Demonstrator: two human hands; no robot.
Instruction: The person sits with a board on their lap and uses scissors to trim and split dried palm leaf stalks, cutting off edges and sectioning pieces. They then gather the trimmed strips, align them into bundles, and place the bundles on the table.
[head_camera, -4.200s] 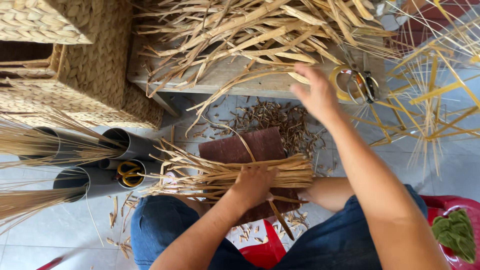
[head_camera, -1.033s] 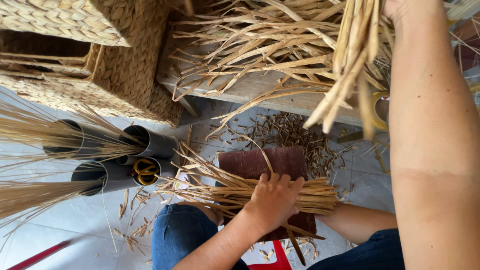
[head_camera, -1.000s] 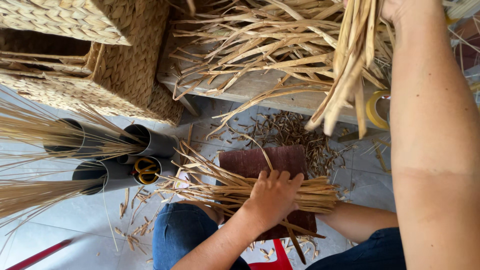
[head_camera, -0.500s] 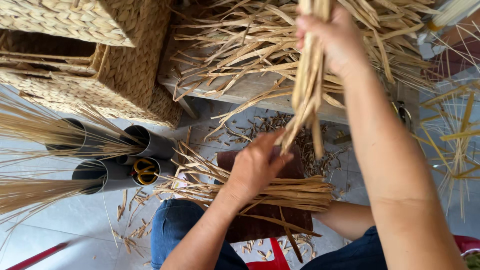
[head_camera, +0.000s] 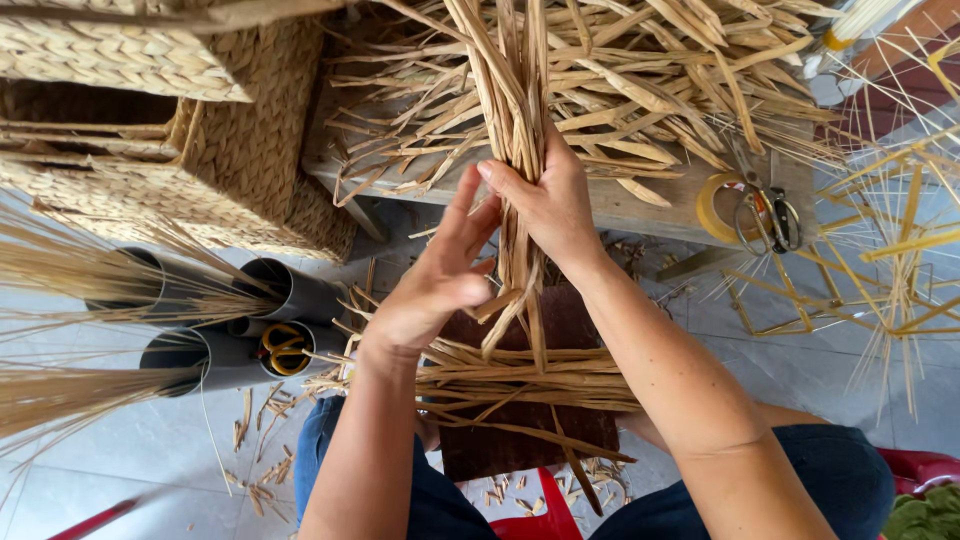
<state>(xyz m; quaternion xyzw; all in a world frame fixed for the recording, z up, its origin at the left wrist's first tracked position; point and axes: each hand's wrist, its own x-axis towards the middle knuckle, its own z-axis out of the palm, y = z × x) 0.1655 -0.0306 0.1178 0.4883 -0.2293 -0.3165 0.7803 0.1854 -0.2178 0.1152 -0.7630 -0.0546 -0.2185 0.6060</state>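
Observation:
My right hand (head_camera: 548, 200) grips an upright bundle of dried straw strips (head_camera: 512, 110), its lower ends hanging down past my wrist. My left hand (head_camera: 435, 275) is raised beside it, fingers apart, fingertips touching the bundle just below the right hand. Across my lap lies a second, flat bundle of straw (head_camera: 500, 380) on a dark brown board (head_camera: 520, 445). Neither hand touches that lap bundle now.
A wooden bench (head_camera: 640, 205) ahead carries a large heap of loose straw (head_camera: 650, 80), scissors (head_camera: 765, 205) and a yellow tape roll (head_camera: 712, 205). Woven baskets (head_camera: 150, 120) stand at left; grey tubes (head_camera: 230, 330) hold reed stalks and yellow-handled scissors (head_camera: 283, 347). A thin yellow stick frame (head_camera: 890, 250) stands at right.
My right hand pulled a bundle from the heap and brought it from the right to the centre. My left hand lifted off the lap bundle and rose to meet it.

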